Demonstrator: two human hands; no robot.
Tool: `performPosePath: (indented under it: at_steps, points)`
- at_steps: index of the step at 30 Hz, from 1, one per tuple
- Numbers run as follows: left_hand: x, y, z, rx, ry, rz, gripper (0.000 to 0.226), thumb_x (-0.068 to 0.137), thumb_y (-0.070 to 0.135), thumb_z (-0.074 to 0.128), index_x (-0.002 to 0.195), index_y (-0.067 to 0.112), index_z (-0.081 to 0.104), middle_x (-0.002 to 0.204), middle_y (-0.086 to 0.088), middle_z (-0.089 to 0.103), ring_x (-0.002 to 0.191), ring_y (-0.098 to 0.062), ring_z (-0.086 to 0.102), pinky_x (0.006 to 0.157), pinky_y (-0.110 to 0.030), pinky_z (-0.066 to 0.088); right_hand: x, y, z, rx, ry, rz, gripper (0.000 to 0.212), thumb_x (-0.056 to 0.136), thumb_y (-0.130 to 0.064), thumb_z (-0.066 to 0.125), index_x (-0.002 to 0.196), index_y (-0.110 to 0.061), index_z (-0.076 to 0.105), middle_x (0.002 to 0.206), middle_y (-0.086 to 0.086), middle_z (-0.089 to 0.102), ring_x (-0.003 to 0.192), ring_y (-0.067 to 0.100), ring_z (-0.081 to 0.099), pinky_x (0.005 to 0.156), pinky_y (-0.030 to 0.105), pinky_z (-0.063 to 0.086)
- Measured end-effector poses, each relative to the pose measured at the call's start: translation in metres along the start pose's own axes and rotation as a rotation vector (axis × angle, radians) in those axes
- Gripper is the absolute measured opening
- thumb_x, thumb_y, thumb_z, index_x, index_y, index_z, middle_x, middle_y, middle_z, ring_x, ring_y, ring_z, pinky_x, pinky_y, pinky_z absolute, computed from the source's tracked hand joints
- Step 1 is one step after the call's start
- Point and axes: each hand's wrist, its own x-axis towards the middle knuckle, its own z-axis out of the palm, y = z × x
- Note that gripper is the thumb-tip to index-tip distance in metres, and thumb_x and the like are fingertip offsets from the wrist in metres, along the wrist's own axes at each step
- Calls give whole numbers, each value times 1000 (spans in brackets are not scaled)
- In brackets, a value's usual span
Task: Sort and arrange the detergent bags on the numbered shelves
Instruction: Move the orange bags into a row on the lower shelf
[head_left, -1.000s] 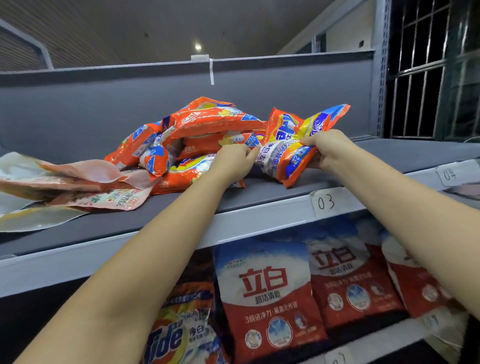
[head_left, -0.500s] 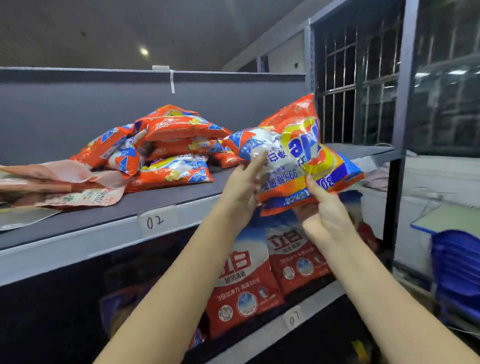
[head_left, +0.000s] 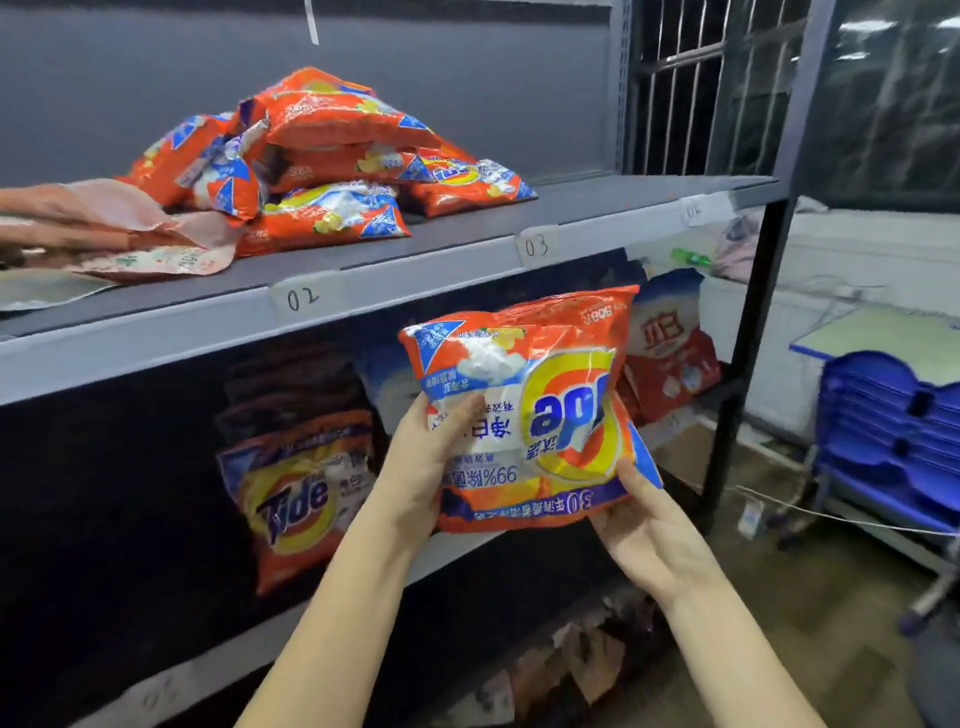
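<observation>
While both hands held one Tide bag (head_left: 524, 410) in front of the lower shelf (head_left: 467, 558), the step in hand looked like carrying it from the heap to its sorted place. The left hand (head_left: 421, 467) gripped the bag's left edge, thumb curled over the front; the right hand (head_left: 649, 535) pinched its lower right corner, thumb on the front and fingers behind. The hands stood apart, one at each side of the bag, which hung in the air below the upper shelf's front edge (head_left: 405, 280), between the labels 02 (head_left: 303, 299) and 03 (head_left: 536, 246).

The bag was upside down, its logo inverted, so the next move probably called for turning it upright and standing it beside the Tide bag (head_left: 296, 499) already upright at the left of the lower shelf, short of the red bags (head_left: 670, 358) toward the right end.

It was a glossy plastic pillow pouch, orange with a yellow-ringed logo, creased and slack; its contents seemed loose, so it would likely sag and need propping. On the upper shelf, the heap (head_left: 332, 166) of similar crinkled orange bags lay jumbled near the middle, with flat, pale pink pouches (head_left: 119, 234) at the left end. The shelves were smooth grey metal.
</observation>
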Motion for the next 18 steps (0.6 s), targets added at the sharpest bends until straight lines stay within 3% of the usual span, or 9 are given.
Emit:
performPosePath:
  at_steps: [3, 7, 12, 18]
  points:
    - [-12, -12, -13, 46, 62, -38, 41, 75, 29, 64, 114, 18, 58, 104, -7, 72, 91, -25, 71, 71, -35, 58, 0, 11, -12, -60, -6, 77, 67, 32, -28, 97, 94, -12, 76, 105, 11, 71, 91, 21, 70, 68, 28, 58]
    - [-19, -26, -25, -4, 205, -75, 42, 74, 27, 65, 114, 16, 58, 104, -11, 72, 87, -26, 71, 65, -34, 58, 8, 22, -24, -140, -45, 133, 64, 34, -32, 96, 92, -13, 76, 101, 11, 72, 89, 21, 71, 67, 27, 58]
    - [-29, -42, -42, 33, 368, -104, 53, 70, 32, 68, 119, 14, 58, 108, -13, 71, 94, -32, 69, 82, -45, 56, 22, 45, -32, -136, -39, 233, 64, 31, -35, 96, 88, -16, 76, 100, 11, 72, 88, 20, 71, 66, 28, 59]
    - [-49, -51, -67, 56, 463, -115, 43, 74, 34, 63, 113, 17, 59, 102, -7, 73, 89, -25, 71, 73, -38, 59, 29, 72, -33, -73, -37, 321, 69, 24, -33, 97, 87, -15, 75, 96, 9, 73, 84, 18, 72, 65, 27, 59]
